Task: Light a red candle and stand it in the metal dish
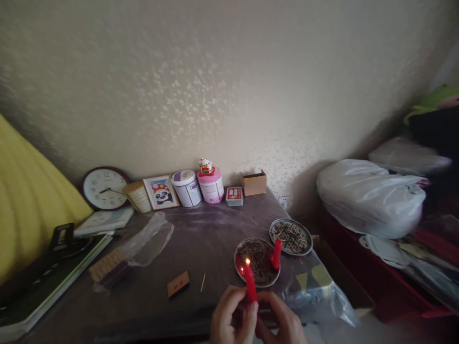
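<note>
A lit red candle [250,285] stands nearly upright, tilted slightly left, between my two hands. My left hand [234,316] pinches its lower end between thumb and fingers. My right hand [280,317] closes around the same end from the other side; its fingertips are partly hidden. Just beyond is a round metal plate [237,277] with dark residue, where a second, unlit red candle [277,254] stands at the right side. Behind it, another metal plate [309,244] holds many used matchsticks. Left of my hands lie a small matchbox [178,284] and a single match [203,282].
A plastic bag [154,239] and a pack of matchboxes [107,265] lie left. Along the wall stand a clock [104,188], a panda picture [161,192], tubs [186,188], a tin [234,196] and a cardboard box [254,183]. A white bag [369,198] sits right, beyond the table edge.
</note>
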Motion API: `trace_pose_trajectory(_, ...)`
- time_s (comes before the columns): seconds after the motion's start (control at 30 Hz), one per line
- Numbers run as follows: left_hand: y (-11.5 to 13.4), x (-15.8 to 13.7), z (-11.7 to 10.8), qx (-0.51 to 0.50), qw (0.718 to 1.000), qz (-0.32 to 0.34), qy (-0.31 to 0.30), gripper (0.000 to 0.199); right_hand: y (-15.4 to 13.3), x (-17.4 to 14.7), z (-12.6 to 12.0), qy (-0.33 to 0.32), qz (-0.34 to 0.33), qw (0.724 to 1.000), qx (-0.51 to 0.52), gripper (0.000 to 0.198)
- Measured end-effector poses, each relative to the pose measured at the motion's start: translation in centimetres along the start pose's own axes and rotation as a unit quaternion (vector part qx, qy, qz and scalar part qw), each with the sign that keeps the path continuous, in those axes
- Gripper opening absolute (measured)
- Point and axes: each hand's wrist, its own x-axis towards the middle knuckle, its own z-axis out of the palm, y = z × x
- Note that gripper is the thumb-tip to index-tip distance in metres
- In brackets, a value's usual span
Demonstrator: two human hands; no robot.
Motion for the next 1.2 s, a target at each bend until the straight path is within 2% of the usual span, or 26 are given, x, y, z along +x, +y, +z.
trace_pose_trajectory(0.43,0.3,0.0,0.0,0.018,1.0,0.014,0.021,0.017,-0.4,0.1,0.1,0.008,-0.017,0.999,0.039,0.036)
trace_pose_trajectory(0.83,0.3,-0.1,0.0,0.016,1.0,0.019,0.019,0.015,-1.0,0.3,-0.1,0.024,-0.02,0.999,-0.005,0.04)
trace_pose_trajectory(1.2,0.5,-0.1,0.0,-0.004,1.0,0.006,0.017,0.013,-1.1,0.3,-0.2,0.015,-0.029,0.999,-0.003,0.033)
